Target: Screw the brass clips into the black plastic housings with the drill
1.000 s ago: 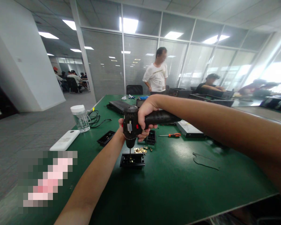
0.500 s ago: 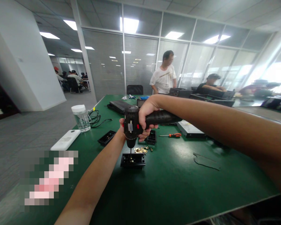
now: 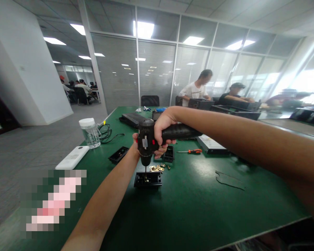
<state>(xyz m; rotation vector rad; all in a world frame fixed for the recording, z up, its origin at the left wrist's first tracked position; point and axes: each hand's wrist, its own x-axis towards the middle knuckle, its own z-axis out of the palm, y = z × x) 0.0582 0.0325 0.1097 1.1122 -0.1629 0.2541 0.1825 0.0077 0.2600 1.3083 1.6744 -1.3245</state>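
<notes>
From here I see my right hand (image 3: 164,126) wrapped round the handle of a black power drill (image 3: 146,134), nose down; my left hand (image 3: 135,139) seems to clasp its body, mostly hidden behind it. The thin metal bit (image 3: 146,169) points into a rectangular black plastic housing (image 3: 154,180) on the near green tabletop (image 3: 199,205), small brass-coloured pieces (image 3: 157,168) just beyond.

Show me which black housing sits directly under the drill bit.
The front housing, nearest of all: the bit points down into it. The rear-left housing and rear-right housing lie farther back.
</notes>
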